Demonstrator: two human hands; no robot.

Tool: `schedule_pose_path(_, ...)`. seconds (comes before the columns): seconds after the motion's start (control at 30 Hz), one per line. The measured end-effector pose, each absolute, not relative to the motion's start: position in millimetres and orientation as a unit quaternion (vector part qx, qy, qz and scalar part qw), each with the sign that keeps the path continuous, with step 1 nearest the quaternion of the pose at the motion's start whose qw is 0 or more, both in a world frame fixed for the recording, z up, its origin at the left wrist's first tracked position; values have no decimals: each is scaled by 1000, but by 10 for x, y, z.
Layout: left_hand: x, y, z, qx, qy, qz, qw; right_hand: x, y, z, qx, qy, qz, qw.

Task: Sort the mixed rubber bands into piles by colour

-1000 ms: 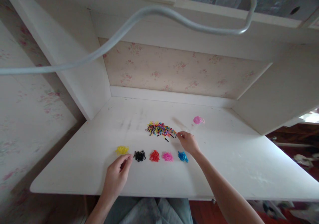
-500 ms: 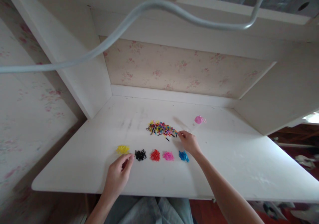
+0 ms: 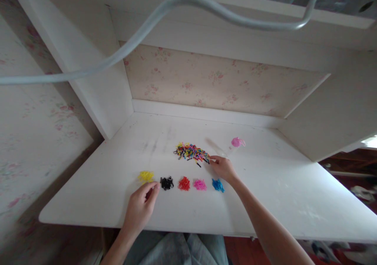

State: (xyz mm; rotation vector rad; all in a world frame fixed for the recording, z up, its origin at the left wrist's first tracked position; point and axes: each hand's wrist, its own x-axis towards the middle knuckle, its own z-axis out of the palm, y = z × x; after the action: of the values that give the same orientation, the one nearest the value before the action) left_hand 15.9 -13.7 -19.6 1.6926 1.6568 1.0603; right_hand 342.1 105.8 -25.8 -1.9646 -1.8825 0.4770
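Observation:
A mixed pile of small coloured rubber bands (image 3: 191,152) lies in the middle of the white desk. At its right edge my right hand (image 3: 224,168) pinches at a dark band with thumb and forefinger. My left hand (image 3: 141,203) hovers low between the yellow bands (image 3: 146,176) and the black bands (image 3: 167,183). Its thumb and forefinger are pressed together; whatever is between them is too small to make out. Farther right in the same row are little heaps of red bands (image 3: 184,183), pink bands (image 3: 200,184) and blue bands (image 3: 218,185).
Behind my right hand, a small container with a pink top (image 3: 237,142) is on the desk (image 3: 279,194). White side panels flank the desk, with a floral back wall (image 3: 188,76). A pale curved tube (image 3: 188,0) crosses the upper view.
The whole scene has shifted slightly in the view. Both hands keep nearly the same places, with the right fingertips still at the mixed pile's edge.

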Motion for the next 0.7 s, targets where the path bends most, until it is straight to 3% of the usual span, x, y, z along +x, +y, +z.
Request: schedule_pose_path(0.7, 184, -118, -169, 642, 611, 392, 247, 3404, 1064, -235, -676, -709, 147, 137)
